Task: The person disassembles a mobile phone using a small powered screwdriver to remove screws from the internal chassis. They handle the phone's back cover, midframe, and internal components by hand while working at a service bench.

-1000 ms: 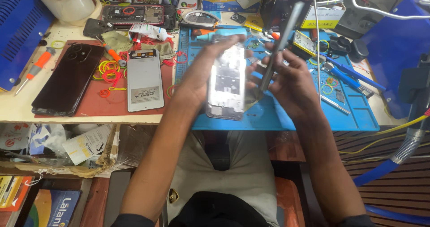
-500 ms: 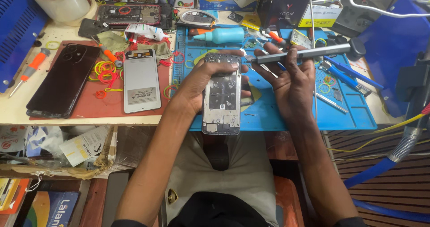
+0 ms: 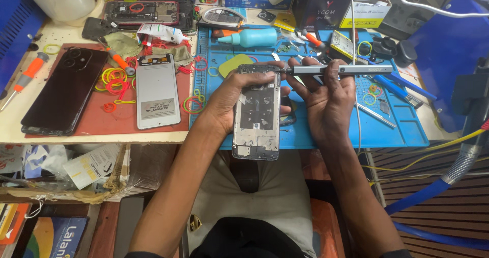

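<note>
Bright, even light is falling from above, leaving only soft, short shadows under the hands. The blue mat (image 3: 397,125) is showing strong, saturated colour, and the tape roll (image 3: 63,1) in the upper left is glaring nearly white. Centre detail is staying sharp. Lines are bowing slightly toward the frame edges, and the lower corners are lying dimmer and softer.

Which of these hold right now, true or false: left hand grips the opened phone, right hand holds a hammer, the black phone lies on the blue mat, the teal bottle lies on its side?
1. The left hand grips the opened phone. True.
2. The right hand holds a hammer. False: it holds a grey pen-shaped screwdriver.
3. The black phone lies on the blue mat. False: it lies on the red mat.
4. The teal bottle lies on its side. True.
</note>
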